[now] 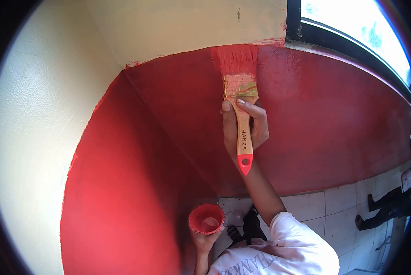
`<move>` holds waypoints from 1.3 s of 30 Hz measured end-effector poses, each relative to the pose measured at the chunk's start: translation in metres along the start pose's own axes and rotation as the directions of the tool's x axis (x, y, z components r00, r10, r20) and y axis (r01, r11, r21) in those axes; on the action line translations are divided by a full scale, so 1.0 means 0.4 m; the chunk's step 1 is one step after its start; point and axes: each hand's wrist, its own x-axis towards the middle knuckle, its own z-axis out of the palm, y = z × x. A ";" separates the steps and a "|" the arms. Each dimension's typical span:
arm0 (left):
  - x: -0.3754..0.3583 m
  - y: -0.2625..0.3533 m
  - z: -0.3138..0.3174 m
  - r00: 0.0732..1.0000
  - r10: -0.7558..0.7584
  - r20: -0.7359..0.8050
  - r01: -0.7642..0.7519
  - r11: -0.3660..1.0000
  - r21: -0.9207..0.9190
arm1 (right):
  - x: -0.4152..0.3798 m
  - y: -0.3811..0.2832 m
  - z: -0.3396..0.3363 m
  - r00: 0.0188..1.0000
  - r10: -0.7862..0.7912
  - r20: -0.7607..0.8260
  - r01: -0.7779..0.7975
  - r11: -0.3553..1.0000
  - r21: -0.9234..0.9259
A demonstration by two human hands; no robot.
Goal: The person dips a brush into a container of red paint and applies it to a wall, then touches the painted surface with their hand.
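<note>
My right hand (255, 121) grips a paintbrush (244, 133) by its wooden handle, which is marked HANZA and tipped in red. Red paint coats the bristles, and smears of it cover the metal band. The bristle tips press on the red wall (182, 101), right at the border with the cream-coloured part (178, 27) above. Lower down, my left hand (206, 239) holds a small cup (206, 220) from beneath. Red paint lines its rim and inside, with a paler patch of paint at the bottom.
A dark-framed window (352, 34) lies at the upper right above the red wall. Two walls meet in a corner on the left. White floor tiles (306, 206) spread below, and another person's dark-clothed legs (384, 206) show at the far right.
</note>
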 end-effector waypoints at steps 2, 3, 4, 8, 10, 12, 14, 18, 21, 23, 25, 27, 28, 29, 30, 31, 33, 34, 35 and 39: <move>-0.002 -0.002 -0.004 1.000 -0.006 0.007 0.006 1.000 0.011 | 0.000 -0.006 0.002 1.000 0.018 -0.004 -0.018 1.000 -0.003; -0.005 -0.002 -0.005 1.000 -0.011 0.009 0.010 1.000 0.017 | 0.001 -0.010 0.002 0.999 0.032 -0.004 -0.032 0.999 -0.010; -0.007 -0.007 -0.007 1.000 -0.011 0.013 0.010 1.000 0.019 | 0.000 -0.013 0.002 0.999 0.044 -0.004 -0.044 0.999 -0.017; -0.012 -0.013 -0.012 1.000 0.005 0.023 -0.006 1.000 0.014 | -0.004 -0.014 0.000 0.997 0.078 -0.007 -0.078 0.997 -0.015; -0.012 -0.007 -0.012 1.000 0.010 0.022 -0.010 1.000 0.022 | -0.014 -0.013 -0.002 0.995 0.096 -0.011 -0.096 0.995 -0.015; -0.016 -0.003 -0.014 1.000 0.001 0.019 -0.002 0.999 0.047 | -0.023 -0.015 -0.008 0.996 0.093 -0.009 -0.094 0.995 -0.046; -0.020 -0.017 -0.019 1.000 0.005 0.017 -0.005 0.999 0.041 | -0.036 -0.016 -0.015 0.995 0.096 -0.011 -0.096 0.993 -0.063; -0.032 -0.026 -0.023 1.000 -0.002 0.005 0.002 1.000 0.030 | -0.073 -0.011 -0.038 0.995 0.096 0.001 -0.096 0.991 -0.096; -0.036 -0.027 -0.025 1.000 -0.003 0.000 0.003 0.999 0.033 | -0.105 -0.006 -0.054 0.993 0.117 0.004 -0.116 0.988 -0.102; -0.039 -0.028 -0.024 1.000 0.006 -0.009 -0.006 1.000 0.027 | -0.128 -0.004 -0.067 0.990 0.139 0.005 -0.138 0.983 -0.118; -0.044 -0.030 -0.024 1.000 0.008 -0.019 -0.007 1.000 0.028 | -0.150 -0.004 -0.081 0.987 0.160 0.012 -0.157 0.976 -0.154; -0.048 -0.035 -0.026 1.000 -0.001 -0.022 0.002 0.999 0.041 | -0.172 -0.001 -0.093 0.984 0.177 0.011 -0.173 0.973 -0.155; -0.050 -0.035 -0.027 1.000 0.005 -0.022 -0.004 0.999 0.045 | -0.183 0.000 -0.100 0.983 0.185 0.011 -0.182 0.971 -0.156; -0.051 -0.036 -0.027 1.000 0.011 -0.022 -0.010 0.999 0.049 | -0.196 0.003 -0.105 0.982 0.187 0.004 -0.184 0.970 -0.158; -0.051 -0.036 -0.028 1.000 0.018 -0.022 -0.016 0.998 0.053 | -0.210 0.006 -0.110 0.982 0.189 -0.003 -0.187 0.969 -0.159; -0.054 -0.033 -0.027 1.000 0.008 -0.021 -0.007 0.999 0.044 | -0.224 0.008 -0.115 0.981 0.193 -0.009 -0.192 0.968 -0.160; -0.054 -0.029 -0.026 1.000 -0.007 -0.016 0.008 1.000 0.022 | -0.255 0.009 -0.130 0.970 0.243 -0.004 -0.239 0.952 -0.193; -0.055 -0.030 -0.027 1.000 -0.006 -0.015 0.007 0.999 0.032 | -0.268 0.008 -0.138 0.964 0.266 -0.002 -0.261 0.943 -0.209; -0.054 -0.034 -0.029 1.000 -0.003 -0.012 0.004 0.999 0.039 | -0.279 0.008 -0.143 0.967 0.257 -0.003 -0.250 0.941 -0.228; -0.059 -0.048 -0.032 1.000 -0.020 -0.004 0.020 0.999 0.044 | -0.322 0.005 -0.168 0.965 0.262 -0.003 -0.253 0.928 -0.274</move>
